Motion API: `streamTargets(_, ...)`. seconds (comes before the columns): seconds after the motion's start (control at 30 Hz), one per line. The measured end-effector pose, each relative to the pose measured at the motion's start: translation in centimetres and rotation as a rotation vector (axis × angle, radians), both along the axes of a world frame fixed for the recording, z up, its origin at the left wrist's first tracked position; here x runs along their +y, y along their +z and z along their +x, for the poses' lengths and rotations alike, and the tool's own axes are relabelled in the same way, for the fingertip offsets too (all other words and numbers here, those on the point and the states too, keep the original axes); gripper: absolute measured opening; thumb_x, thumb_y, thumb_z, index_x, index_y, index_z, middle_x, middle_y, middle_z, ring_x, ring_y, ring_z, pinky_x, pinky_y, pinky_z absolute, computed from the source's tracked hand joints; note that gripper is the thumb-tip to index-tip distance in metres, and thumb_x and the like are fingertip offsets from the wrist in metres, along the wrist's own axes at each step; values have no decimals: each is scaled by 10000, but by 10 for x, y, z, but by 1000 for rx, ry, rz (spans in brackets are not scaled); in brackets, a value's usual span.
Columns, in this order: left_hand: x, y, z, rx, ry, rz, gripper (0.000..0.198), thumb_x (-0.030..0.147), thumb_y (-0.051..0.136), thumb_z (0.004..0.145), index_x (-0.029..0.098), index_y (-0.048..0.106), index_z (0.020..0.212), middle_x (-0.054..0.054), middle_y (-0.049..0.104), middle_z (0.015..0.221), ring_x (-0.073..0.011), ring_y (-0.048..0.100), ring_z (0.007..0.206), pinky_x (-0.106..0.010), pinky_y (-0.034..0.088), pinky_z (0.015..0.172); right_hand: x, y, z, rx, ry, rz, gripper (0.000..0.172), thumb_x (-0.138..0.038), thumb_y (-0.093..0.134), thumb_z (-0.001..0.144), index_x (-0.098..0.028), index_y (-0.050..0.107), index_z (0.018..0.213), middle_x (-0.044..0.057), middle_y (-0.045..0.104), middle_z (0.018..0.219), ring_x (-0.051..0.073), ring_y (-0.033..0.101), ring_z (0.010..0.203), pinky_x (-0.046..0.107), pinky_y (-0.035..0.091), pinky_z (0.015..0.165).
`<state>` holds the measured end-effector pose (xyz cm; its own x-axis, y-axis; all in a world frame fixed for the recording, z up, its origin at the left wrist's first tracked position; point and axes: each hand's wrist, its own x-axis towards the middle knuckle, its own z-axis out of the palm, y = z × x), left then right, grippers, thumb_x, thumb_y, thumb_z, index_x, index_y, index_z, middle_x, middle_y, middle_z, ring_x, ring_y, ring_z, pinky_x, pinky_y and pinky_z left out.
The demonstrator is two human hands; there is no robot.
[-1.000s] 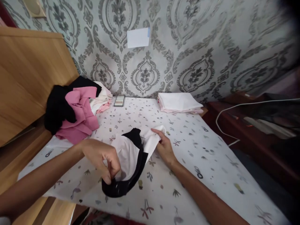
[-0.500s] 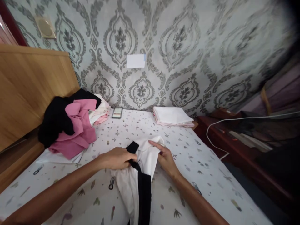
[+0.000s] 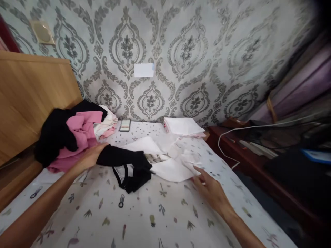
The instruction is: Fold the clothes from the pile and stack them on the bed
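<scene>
A white garment with black trim [image 3: 144, 162] lies spread across the patterned bedsheet [image 3: 160, 213]. My left hand [image 3: 89, 158] grips its black edge at the left, just in front of the pink and black clothes pile [image 3: 72, 134]. My right hand [image 3: 210, 187] rests low on the sheet at the garment's white right edge, its fingers blurred by motion and stretched toward the cloth.
A folded white and pink stack [image 3: 183, 126] sits by the wall. A small flat case [image 3: 125, 125] lies near it. A wooden headboard [image 3: 28, 100] stands at the left. A dark red side table [image 3: 232, 144] with a white cable [image 3: 232, 132] stands right of the bed.
The garment was bunched between both hands; now it is pulled out wide across the sheet. My left hand went left toward the clothes pile, my right hand went right and down.
</scene>
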<state>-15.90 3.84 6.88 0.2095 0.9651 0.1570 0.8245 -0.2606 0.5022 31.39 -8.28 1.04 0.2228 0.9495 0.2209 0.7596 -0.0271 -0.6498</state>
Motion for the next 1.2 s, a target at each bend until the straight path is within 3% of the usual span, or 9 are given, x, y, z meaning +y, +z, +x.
streamTargets(0.13, -16, -13, 19, 190, 46, 139, 342, 265, 388, 862, 205, 617, 1109, -114, 659, 1098, -298, 627, 1015, -419, 500, 858, 3, 16, -20, -140, 1, 16, 424, -440, 433, 908, -212, 675, 1172, 17, 702, 741, 199, 650, 612, 322, 509, 639)
streamTargets(0.23, -32, -8, 48, 154, -133, 187, 340, 336, 364, 951, 216, 588, 1176, -89, 643, 1068, -256, 619, 997, -389, 496, 894, 32, 32, -39, -243, 95, 68, 389, -350, 448, 921, -209, 654, 1220, 79, 715, 1007, 223, 688, 810, 325, 518, 705)
streamTargets(0.37, -45, -5, 78, 213, -382, 40, 366, 421, 439, 955, 244, 578, 1244, -78, 628, 1127, -256, 612, 1062, -373, 487, 926, 85, 35, -54, -390, 177, -57, 507, -175, 521, 853, -204, 565, 1357, 137, 626, 1233, 257, 671, 925, 327, 498, 715)
streamTargets(0.63, -15, -22, 68, 373, -166, -63, 417, 412, 494, 916, 200, 549, 1270, -121, 608, 1232, -284, 615, 1119, -375, 490, 884, 140, 20, -51, -86, 114, 65, 192, -182, 493, 879, -209, 676, 827, 44, 649, 728, 211, 636, 736, 316, 462, 707)
streamTargets(0.83, -10, -18, 61, 543, -138, -81, 186, 155, 444, 837, 197, 598, 934, -105, 675, 1016, -265, 662, 929, -341, 456, 729, 132, 31, -43, 370, -82, 235, 389, -440, 394, 924, -157, 657, 964, 5, 608, 556, 167, 583, 462, 270, 467, 467)
streamTargets(0.93, -17, -2, 59, 490, -110, -46, 133, 169, 436, 828, 219, 559, 828, -79, 686, 866, -267, 662, 817, -330, 412, 643, 90, 62, -47, 758, -159, 552, 362, -517, 624, 822, -189, 679, 963, 37, 708, 752, 189, 687, 621, 292, 548, 547)
streamTargets(0.97, -21, 7, 57, 437, -72, -24, 106, 209, 447, 835, 228, 551, 824, -58, 675, 792, -257, 652, 743, -323, 392, 610, 73, 76, -50, 764, -160, 677, 339, -504, 657, 820, -201, 692, 969, 49, 732, 866, 212, 715, 735, 325, 583, 620)
streamTargets(1.1, -44, 62, 48, -68, 49, 4, 204, 438, 477, 864, 258, 510, 955, 59, 538, 520, -166, 504, 440, -268, 344, 501, 19, 129, -58, 433, -259, 1225, 225, -419, 616, 897, -258, 724, 1012, 60, 720, 1077, 349, 652, 1135, 522, 554, 944)
streamTargets(1.2, -49, 106, 51, -576, 140, 25, 288, 415, 485, 881, 241, 469, 1110, 84, 575, 559, -150, 578, 473, -290, 453, 587, 14, 154, -52, 180, -146, 1341, 407, -493, 425, 973, -302, 638, 1263, 62, 620, 1316, 426, 462, 1359, 542, 566, 925)
